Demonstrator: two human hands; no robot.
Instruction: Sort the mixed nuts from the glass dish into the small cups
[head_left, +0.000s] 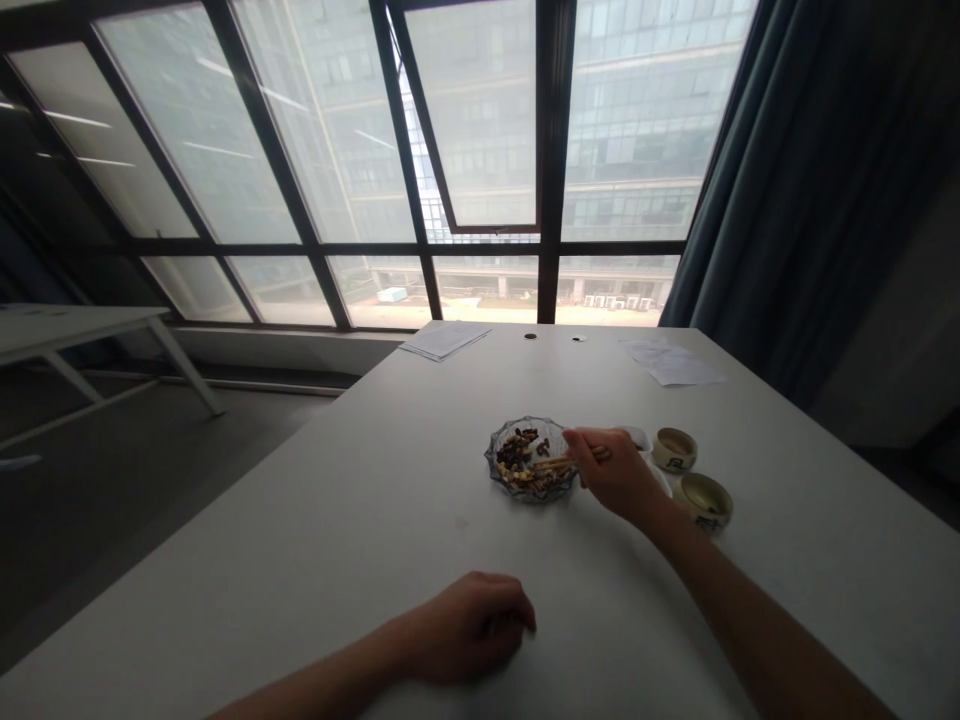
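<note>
My right hand (616,474) is closed around a pair of wooden chopsticks (553,463), whose tips reach down into a clear, scalloped glass bowl (495,478). Dark brown and pale yellowish dried pieces (517,452) lie in the bowl, mostly at its left and front. Whether the tips pinch a piece is too small to tell. Nearer to me, my left hand (476,622) rests on the white table (405,540) with fingers curled in and nothing visible in it. Partly hidden behind my right hand are white dishes (639,438).
Two small cream cups with dark markings, a far cup (674,450) and a near cup (703,500), stand right of my right hand. Papers (446,340) lie at the far left, and another sheet (671,362) at the far right. Windows and a dark blue curtain (739,200) border the table.
</note>
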